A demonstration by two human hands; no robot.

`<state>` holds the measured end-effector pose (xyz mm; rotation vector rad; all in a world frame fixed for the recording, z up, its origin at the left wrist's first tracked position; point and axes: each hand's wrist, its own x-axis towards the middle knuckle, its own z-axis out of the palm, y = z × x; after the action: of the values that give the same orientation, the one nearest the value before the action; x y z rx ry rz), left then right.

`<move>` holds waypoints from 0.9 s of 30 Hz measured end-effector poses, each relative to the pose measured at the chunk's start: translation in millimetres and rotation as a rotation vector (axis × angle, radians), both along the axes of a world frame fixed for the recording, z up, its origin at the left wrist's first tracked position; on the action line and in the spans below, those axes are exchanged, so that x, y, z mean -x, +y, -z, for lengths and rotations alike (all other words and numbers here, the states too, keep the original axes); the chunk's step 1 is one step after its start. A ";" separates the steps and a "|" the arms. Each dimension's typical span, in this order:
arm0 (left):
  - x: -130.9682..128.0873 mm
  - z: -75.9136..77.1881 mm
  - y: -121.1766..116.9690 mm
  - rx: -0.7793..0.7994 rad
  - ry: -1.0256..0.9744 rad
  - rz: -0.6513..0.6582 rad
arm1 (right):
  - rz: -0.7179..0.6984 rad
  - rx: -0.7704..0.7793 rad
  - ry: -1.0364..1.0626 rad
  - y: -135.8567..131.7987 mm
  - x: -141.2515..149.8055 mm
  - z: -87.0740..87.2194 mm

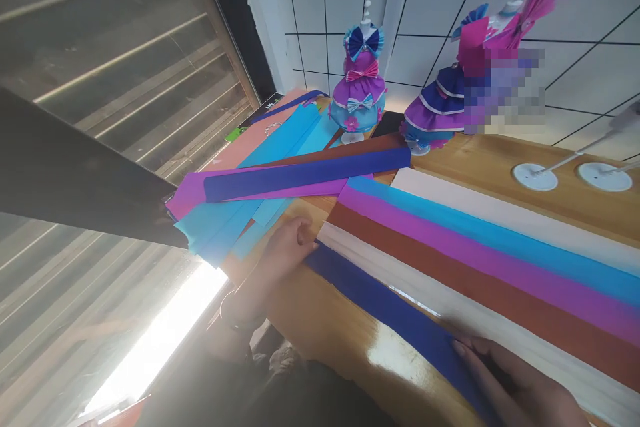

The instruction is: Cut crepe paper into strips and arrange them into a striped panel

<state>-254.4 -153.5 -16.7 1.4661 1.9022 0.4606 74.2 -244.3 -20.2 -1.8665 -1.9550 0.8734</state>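
Note:
A long dark blue strip of crepe paper stretches between my two hands along the table's near side. My left hand pinches its far-left end, fingers closed. Further along, at the lower right, my right hand grips the same strip between thumb and fingers. Beside the strip lie a cream strip, a brown strip, a magenta strip, a light blue strip and a pale pink strip, side by side. The blue strip's right end runs out of view.
Folded paper in several colours, a dark blue piece on top, is piled at the left. Behind stand a small dress form and a larger one, in paper dresses. White round stands are at the right, near the tiled wall.

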 end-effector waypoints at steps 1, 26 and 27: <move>0.4 -0.1 0.3 0.006 0.007 0.006 | 0.007 -0.001 -0.002 -0.3 1.1 -1.1; 8.7 10.5 6.2 0.035 0.077 0.082 | 0.159 0.109 -0.157 1.6 -4.0 -2.8; 8.1 10.1 5.2 0.035 0.077 0.082 | 0.162 0.111 -0.161 1.2 -4.7 -2.0</move>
<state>-262.6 -148.3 -26.8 1.5522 1.8920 0.3361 78.9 -243.1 -18.2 -2.1869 -1.8446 0.8212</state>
